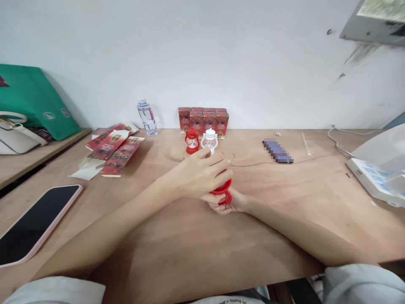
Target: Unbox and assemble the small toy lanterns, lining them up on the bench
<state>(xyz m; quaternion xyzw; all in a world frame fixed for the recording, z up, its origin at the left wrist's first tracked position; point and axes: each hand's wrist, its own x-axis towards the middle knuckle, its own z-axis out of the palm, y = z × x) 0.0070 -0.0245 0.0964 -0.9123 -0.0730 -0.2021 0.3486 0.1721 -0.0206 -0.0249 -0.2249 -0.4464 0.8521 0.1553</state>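
Above the middle of the table, a small red lantern (225,186) is tilted in my two hands, its loop-shaped side part showing near my fingers. My left hand (202,172) reaches across, with its fingers closed over the lantern and hiding much of it. From below and to the right, my right hand (233,203) grips the same lantern with curled fingers. Just beyond my left hand stand another red lantern (191,142) and a white lantern (209,139), both upright. My left fingertips overlap the white one's base in view; whether they touch it I cannot tell.
Red printed boxes (202,121) are stacked by the wall, with a water bottle (146,117) to their left. Flattened red cartons (110,152) and a large phone (39,223) lie at left. A blurred dark phone (278,151) and a white device (376,181) are at right.
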